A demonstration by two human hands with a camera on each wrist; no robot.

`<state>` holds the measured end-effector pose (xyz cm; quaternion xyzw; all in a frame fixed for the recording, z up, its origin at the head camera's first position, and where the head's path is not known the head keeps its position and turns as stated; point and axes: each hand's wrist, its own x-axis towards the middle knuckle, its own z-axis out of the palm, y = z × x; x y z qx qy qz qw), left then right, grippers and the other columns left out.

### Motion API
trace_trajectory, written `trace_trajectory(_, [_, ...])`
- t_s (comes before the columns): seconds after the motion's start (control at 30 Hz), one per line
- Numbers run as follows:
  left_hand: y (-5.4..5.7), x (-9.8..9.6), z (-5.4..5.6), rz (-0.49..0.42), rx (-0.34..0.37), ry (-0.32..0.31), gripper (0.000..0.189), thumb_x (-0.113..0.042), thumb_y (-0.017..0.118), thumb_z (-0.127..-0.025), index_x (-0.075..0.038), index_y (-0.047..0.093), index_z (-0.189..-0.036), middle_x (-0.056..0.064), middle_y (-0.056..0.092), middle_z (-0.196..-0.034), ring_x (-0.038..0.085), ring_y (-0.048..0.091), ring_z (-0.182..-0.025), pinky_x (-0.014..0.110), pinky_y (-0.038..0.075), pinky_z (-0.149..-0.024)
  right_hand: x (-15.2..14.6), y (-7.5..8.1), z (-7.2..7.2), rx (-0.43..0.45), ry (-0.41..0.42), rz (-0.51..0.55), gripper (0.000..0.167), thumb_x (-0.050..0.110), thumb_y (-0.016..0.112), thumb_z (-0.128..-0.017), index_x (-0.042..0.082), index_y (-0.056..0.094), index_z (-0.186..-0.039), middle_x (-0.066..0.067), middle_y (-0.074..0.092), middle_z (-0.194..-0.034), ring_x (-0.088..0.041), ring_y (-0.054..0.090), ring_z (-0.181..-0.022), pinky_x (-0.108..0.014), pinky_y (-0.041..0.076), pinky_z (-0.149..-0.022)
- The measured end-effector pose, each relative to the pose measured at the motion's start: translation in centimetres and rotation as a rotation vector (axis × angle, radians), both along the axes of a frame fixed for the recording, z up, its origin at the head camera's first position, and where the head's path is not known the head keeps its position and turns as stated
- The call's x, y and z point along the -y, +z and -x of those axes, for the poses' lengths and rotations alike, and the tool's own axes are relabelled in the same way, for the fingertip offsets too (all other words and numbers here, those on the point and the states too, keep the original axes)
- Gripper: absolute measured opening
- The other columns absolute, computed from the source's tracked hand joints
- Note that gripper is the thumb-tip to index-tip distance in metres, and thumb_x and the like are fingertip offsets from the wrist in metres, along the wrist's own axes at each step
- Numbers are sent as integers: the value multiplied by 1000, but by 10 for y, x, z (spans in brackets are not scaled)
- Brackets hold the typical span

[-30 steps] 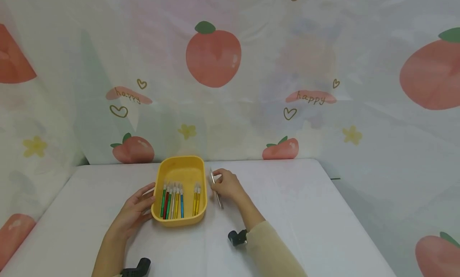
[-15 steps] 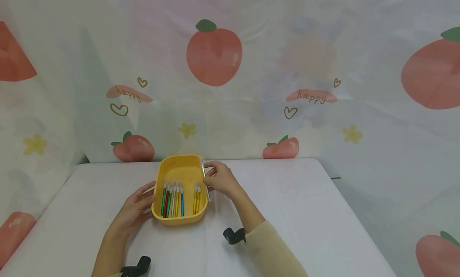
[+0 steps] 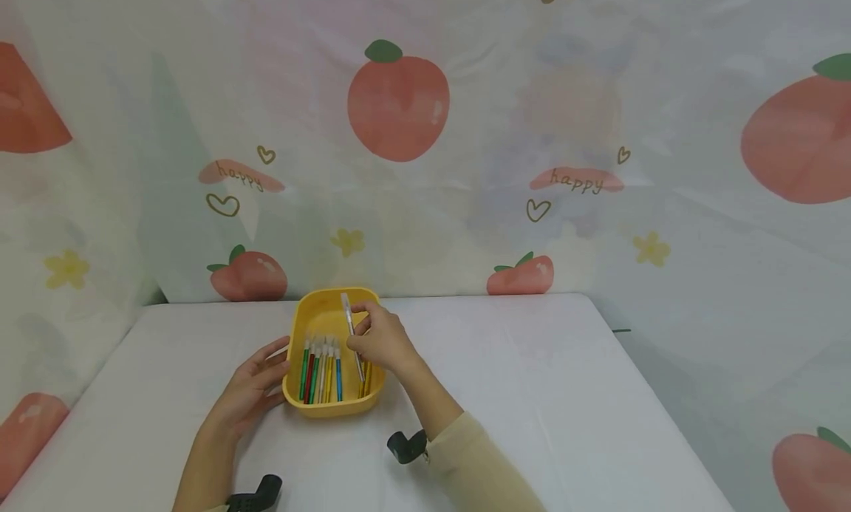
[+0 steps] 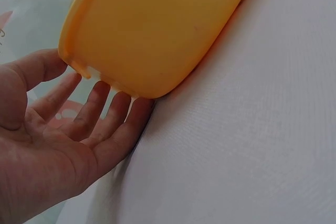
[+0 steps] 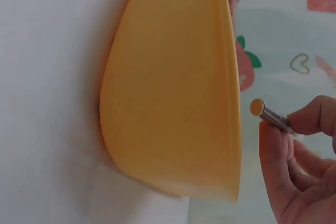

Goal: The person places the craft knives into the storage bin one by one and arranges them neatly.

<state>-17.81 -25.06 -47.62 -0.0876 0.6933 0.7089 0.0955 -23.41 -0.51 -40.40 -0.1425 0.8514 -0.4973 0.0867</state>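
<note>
My right hand [image 3: 383, 338] pinches a slim silver pen-shaped tool [image 3: 349, 314] with a pale cap between thumb and fingers, over the right side of a yellow plastic basket [image 3: 332, 407]. In the right wrist view the tool's round butt end [image 5: 257, 107] points toward the camera, above the rim. Against the basket's left outer wall rest the fingertips of my left hand [image 3: 249, 386], with the thumb at the rim in the left wrist view. Inside lie several similar coloured tools [image 3: 322, 371], grouped at left; the gold ones [image 3: 365, 379] at right are partly hidden by the right hand.
The basket stands on a white-covered table [image 3: 532, 394], near its back edge. Behind it hangs a cloth [image 3: 465, 224] printed with peaches. Black cameras are strapped at both wrists, the right one [image 3: 407, 447] low over the table.
My right hand has moved left with the silver tool, from beside the basket to over its inside. The left hand and the basket have stayed in place.
</note>
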Motion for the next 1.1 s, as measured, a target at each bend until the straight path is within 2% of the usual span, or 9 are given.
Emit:
trace_trajectory(0.1, [-1,-1,1,-3,-1,1,59,-29,57,-102,-24,33,-155,12,35,-158,24,52,-130,42,52,-98,4,0,-3,-22,-11,-54,55,7,71,-84,11,54,-136,0,63,-82,-13,60,-58,-24,49,-52])
trace_trajectory(0.33, [-1,-2,3,10,-9,6,59,-29,57,-103,-24,33,-156,12,35,-158,26,49,-133,44,51,-99,14,-4,-4,-84,-28,-214,57,9,75,-85,11,53,-137,0,61,-77,-12,56,-61,-23,48,-51])
trace_trajectory(0.4, [-1,-3,3,13,-6,8,58,-29,57,-102,-24,33,-155,12,35,-158,26,50,-133,44,51,-99,17,-7,-4,-106,-36,-286,58,11,76,-84,11,53,-138,-2,64,-82,-14,58,-65,-24,50,-54])
trace_trajectory(0.53, [-3,-5,1,-3,0,0,62,-30,59,-101,-22,32,-156,13,34,-159,21,53,-127,41,53,-96,22,-16,-7,-142,-47,-466,60,15,79,-83,12,54,-137,-8,70,-104,-21,64,-80,-31,55,-68])
trace_trajectory(0.6, [-4,-6,1,-13,4,-3,62,-28,60,-101,-22,32,-156,13,34,-159,19,54,-126,41,53,-95,25,-21,-8,-163,-48,-548,58,15,80,-82,12,56,-134,-9,71,-110,-23,66,-84,-34,55,-72])
trace_trajectory(0.77, [-2,-11,1,-6,-5,-5,58,-25,57,-103,-22,33,-155,13,35,-158,27,50,-132,43,52,-97,29,-28,-11,-212,-26,-686,43,11,76,-85,8,61,-125,-9,70,-95,-22,65,-77,-32,53,-63])
trace_trajectory(0.87, [0,-13,3,-2,-13,-11,57,-25,55,-103,-22,33,-156,12,35,-158,31,45,-137,44,51,-99,31,-28,-12,-200,-15,-725,40,10,77,-84,7,61,-122,-9,68,-91,-20,63,-75,-31,53,-62])
trace_trajectory(0.97, [2,-14,7,1,-12,-13,56,-25,54,-104,-23,32,-156,12,34,-159,32,43,-139,43,51,-100,31,-26,-13,-177,-6,-727,43,11,81,-81,8,63,-121,-8,68,-94,-19,62,-79,-31,54,-66])
trace_trajectory(1.1, [2,-14,8,7,-14,-9,57,-26,55,-104,-24,32,-156,12,33,-159,32,43,-139,43,51,-100,30,-26,-14,-168,25,-655,41,9,78,-84,11,65,-123,-3,69,-94,-14,60,-77,-25,52,-65])
